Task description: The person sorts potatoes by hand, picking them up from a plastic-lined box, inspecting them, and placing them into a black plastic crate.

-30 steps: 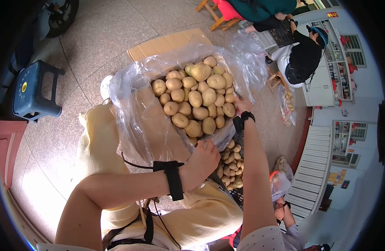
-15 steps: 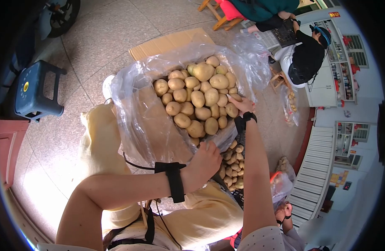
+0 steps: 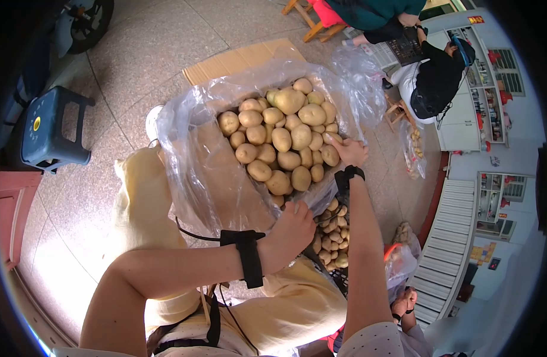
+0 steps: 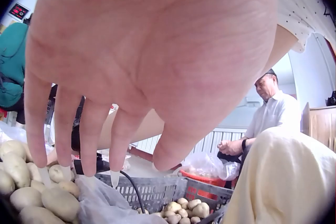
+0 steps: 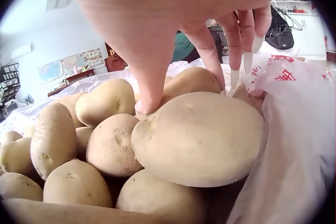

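Observation:
Pale brown potatoes [image 3: 281, 140] fill the right part of a cardboard box lined with clear plastic [image 3: 190, 128]. My right hand [image 3: 352, 153] is at the box's right edge; in the right wrist view its thumb touches the potatoes, and the other fingers reach down, spread, beside the plastic. A large oval potato [image 5: 198, 139] lies just in front of that thumb. My left hand [image 3: 290, 233] hovers near the box's near edge, its fingers hanging fairly straight and holding nothing. Below the hands, a dark plastic crate [image 4: 176, 188] holds smaller potatoes [image 3: 330, 238].
A blue stool [image 3: 53, 128] stands at the left, near a wheel [image 3: 90, 25]. Further off, a person in black [image 3: 431, 83] sits by another crate [image 3: 404, 46]. Bagged items [image 3: 415, 149] lie on the floor to the right. Another person [image 4: 278, 111] sits near a red container.
My right hand has shifted slightly, its thumb coming out over the potatoes at the box's right edge. The left hand stays almost still, and the potato pile looks the same.

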The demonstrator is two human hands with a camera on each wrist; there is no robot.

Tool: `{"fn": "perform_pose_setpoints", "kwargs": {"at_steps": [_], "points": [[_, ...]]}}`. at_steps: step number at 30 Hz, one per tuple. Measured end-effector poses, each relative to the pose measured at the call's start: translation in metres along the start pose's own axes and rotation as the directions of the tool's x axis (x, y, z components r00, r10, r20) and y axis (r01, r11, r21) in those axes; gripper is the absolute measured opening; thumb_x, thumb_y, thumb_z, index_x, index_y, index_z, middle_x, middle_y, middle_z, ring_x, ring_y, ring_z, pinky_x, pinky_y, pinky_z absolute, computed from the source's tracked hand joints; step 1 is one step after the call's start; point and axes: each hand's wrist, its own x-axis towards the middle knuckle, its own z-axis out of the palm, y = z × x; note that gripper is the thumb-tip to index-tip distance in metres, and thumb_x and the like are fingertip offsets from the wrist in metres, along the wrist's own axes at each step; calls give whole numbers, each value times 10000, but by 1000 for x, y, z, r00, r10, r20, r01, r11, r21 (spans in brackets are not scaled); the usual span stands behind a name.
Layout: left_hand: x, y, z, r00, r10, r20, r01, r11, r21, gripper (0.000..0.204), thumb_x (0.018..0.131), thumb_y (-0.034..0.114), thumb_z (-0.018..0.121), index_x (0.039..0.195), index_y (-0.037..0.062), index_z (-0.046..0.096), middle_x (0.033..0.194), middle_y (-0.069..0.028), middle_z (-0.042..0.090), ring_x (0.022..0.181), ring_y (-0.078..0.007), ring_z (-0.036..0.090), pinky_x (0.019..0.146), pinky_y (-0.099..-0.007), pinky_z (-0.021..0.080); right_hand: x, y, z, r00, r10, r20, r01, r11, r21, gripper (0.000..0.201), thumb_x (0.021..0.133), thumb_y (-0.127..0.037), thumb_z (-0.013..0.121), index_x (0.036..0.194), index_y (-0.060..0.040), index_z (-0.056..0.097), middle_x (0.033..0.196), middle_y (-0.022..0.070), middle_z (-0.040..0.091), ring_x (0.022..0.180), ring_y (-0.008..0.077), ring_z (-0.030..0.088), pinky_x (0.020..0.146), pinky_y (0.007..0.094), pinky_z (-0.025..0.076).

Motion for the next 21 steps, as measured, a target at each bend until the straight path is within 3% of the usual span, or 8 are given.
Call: {"fn": "perform_pose_setpoints", "kwargs": {"at_steps": [7, 8, 9, 11, 15, 17, 18, 21], "points": [[-1, 2, 4, 998, 30, 47, -30, 999, 9, 265, 752, 197, 592, 981, 78, 652, 1004, -65, 592, 1077, -244, 479, 861, -378, 395, 7, 7, 20, 993, 50, -103, -53, 998, -20, 619, 662, -739, 606, 1041, -263, 715, 1284, 153, 496, 1232, 406, 333, 988, 554, 283], [-1, 2, 3, 997, 34, 69, -36, 999, 21, 268, 750, 195, 596, 985, 80, 652, 1006, -60, 593, 1075, -240, 481, 857, -371, 396, 7, 5, 19, 997, 60, -48, -65, 991, -121, 526, 769, -669, 552, 1096, -281, 690, 1317, 155, 477, 1232, 409, 321, 988, 543, 286], [0, 2, 2, 997, 33, 66, -35, 999, 28, 268, 750, 195, 596, 985, 80, 652, 1006, -60, 593, 1075, -240, 481, 857, -371, 396, 8, 6, 19, 997, 58, -54, -64, 991, -116, 526, 769, -669, 552, 1096, -281, 690, 1317, 155, 477, 1232, 409, 321, 988, 543, 286], [-1, 5, 1, 990, 38, 137, -36, 999, -21, 287, 745, 194, 599, 1002, 74, 644, 1014, -52, 589, 1067, -230, 485, 836, -355, 401, 5, 7, 22, 984, 11, -179, -11, 1000, 4, 583, 899, -597, 406, 1184, -132, 615, 1315, 160, 468, 1225, 381, 350, 977, 539, 287], [-3, 1, -7, 989, 68, 128, -69, 998, 6, 298, 740, 192, 602, 1009, 68, 637, 1023, -53, 586, 1063, -225, 488, 812, -337, 407, -10, -2, 21, 974, -147, -172, 156, 987, 39, 600, 959, -518, 298, 1310, -74, 494, 1412, 142, 394, 1297, 339, 339, 1021, 557, 268], [-3, -2, -6, 994, 70, 86, -75, 996, 55, 279, 737, 189, 602, 986, 69, 640, 1006, -56, 585, 1062, -226, 489, 800, -330, 413, -20, -3, 39, 938, -332, -99, 339, 939, 60, 648, 954, -525, 294, 1380, -48, 399, 1483, 108, 310, 1366, 279, 288, 1080, 566, 213], [-3, -1, -3, 993, 77, 87, -82, 995, 54, 279, 737, 189, 602, 986, 69, 640, 1006, -56, 585, 1062, -226, 489, 800, -330, 413, -26, -4, 38, 949, -313, -46, 313, 950, -11, 667, 955, -525, 285, 1431, -59, 309, 1510, 99, 262, 1401, 268, 221, 1108, 573, 156], [-1, -2, 4, 998, 60, 34, -60, 998, -14, 272, 735, 183, 601, 978, 66, 638, 999, -58, 582, 1067, -231, 488, 806, -325, 415, -27, -10, 28, 964, -262, 34, 262, 965, 0, 669, 954, -529, 284, 1418, -51, 330, 1509, 98, 265, 1398, 276, 227, 1102, 581, 164]]}}
